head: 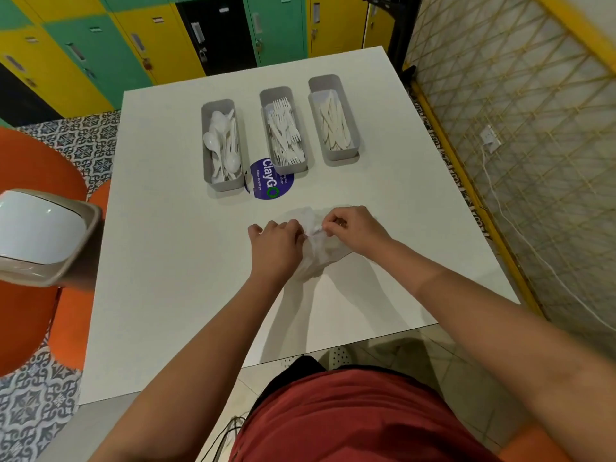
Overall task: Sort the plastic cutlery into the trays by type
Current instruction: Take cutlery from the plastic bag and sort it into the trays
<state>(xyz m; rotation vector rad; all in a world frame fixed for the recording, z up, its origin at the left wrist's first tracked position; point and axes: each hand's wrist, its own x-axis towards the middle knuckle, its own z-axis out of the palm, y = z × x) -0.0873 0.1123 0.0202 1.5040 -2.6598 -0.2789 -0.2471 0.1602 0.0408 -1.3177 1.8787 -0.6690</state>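
Note:
Three grey trays stand in a row on the white table [166, 261]. The left tray [222, 185] holds white spoons [211, 141], the middle tray [289, 169] holds white forks [283, 131], and the right tray [340, 154] holds white knives [333, 125]. In front of them lies a crumpled clear plastic bag [320, 255]. My left hand [275, 245] and my right hand [355, 228] both pinch the bag's top edge, close together. What the bag holds is hidden.
A round blue ClayGo sticker [271, 185] lies between the left and middle trays. A beige bin with a white lid [40, 235] stands at the table's left edge beside orange seats [30, 161]. Lockers line the back wall; a yellow lattice screen [520, 111] runs along the right.

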